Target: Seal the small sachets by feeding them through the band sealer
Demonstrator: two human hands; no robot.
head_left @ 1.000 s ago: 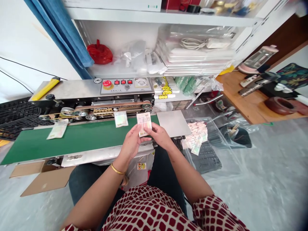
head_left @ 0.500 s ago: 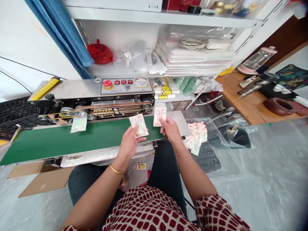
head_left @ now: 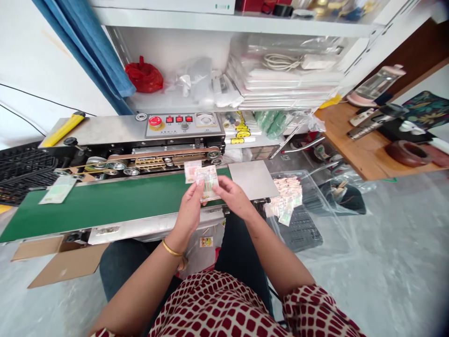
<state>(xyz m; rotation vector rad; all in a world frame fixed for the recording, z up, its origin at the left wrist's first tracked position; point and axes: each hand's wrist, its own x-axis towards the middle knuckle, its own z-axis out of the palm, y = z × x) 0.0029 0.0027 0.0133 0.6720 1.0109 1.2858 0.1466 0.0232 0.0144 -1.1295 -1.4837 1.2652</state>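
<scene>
A small printed plastic packet point(head_left: 209, 180) is pinched between the thumb and fingers of my left hand point(head_left: 191, 206) above the green conveyor belt point(head_left: 115, 201). At its lower right edge, my right hand point(head_left: 236, 199) grips the same packet with thumb and curled fingers. Just behind it, a second packet point(head_left: 192, 171) stands at the band sealer's rollers, partly covered by the held one. Farther left, a third packet point(head_left: 59, 189) lies slanted on the belt, beside the end rollers.
The sealer's control panel point(head_left: 182, 125) has a red stop button. To the right, a clear plastic bin point(head_left: 329, 234) holds a heap of packets point(head_left: 287, 196). A yellow-handled cutter point(head_left: 65, 129) rests on the machine. An open cardboard box point(head_left: 66, 267) sits below the belt.
My right hand has let go of its packet at the sealer and moved left onto the packet in my left hand. Both packets at the sealer have travelled left.
</scene>
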